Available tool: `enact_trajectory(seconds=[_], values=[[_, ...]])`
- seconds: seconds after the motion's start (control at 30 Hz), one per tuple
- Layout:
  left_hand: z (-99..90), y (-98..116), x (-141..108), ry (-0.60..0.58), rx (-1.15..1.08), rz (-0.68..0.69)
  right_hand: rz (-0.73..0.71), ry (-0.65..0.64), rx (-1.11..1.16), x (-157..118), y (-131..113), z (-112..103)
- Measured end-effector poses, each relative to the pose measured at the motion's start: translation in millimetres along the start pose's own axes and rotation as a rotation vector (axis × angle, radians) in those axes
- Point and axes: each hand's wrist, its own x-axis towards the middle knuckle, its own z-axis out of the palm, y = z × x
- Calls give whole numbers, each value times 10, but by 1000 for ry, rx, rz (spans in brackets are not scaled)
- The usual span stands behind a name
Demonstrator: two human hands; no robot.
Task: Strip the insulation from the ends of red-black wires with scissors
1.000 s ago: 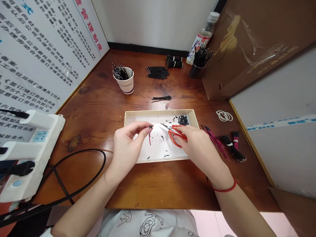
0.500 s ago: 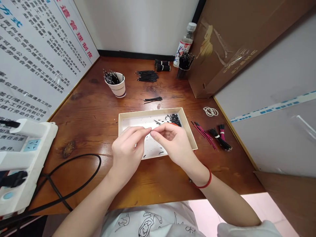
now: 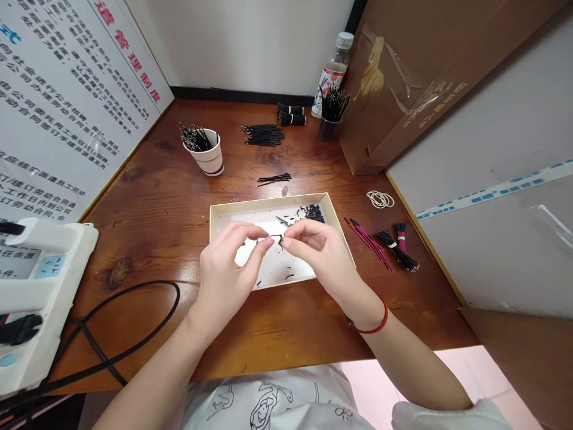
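Over the shallow cardboard tray, my left hand and my right hand work close together. A short, thin reddish wire spans the small gap between my fingertips, with a black bit at its right end. My left thumb and forefinger pinch the left end; my right fingertips close on the black end. Inside the tray, scissors lie partly covered by my right hand, their tips showing. A heap of short black cut pieces fills the far right corner, and loose scraps are scattered over the white bottom.
Beyond the tray lie black wires and a larger pile. A paper cup and a dark cup hold wires. Pink-and-black wires, tied bundles and rubber bands lie right; a power strip and cable left.
My hands have drawn slightly apart, and the reddish wire now shows between them. My left fingers have opened into a wider arch. The whole view has shifted a little.
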Motion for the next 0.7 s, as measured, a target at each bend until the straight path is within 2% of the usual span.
enact_trajectory(seconds=[0.1, 0.3, 0.5, 0.6, 0.7], values=[[2, 16, 9, -101, -95, -6, -82, -12, -23, -15, 18, 4], [-47, -35, 20, -147, -178, -93, -101, -103, -156, -11, 38, -44], [-140, -119, 87, -285, -76, 162, -37, -236, -226, -6, 40, -120], [-158, -150, 119, -348, -96, 203, -7, -326, -150, -2, 48, -156], [-159, -142, 132, -389, -118, 217, -42, -366, -169, -19, 30, -170]])
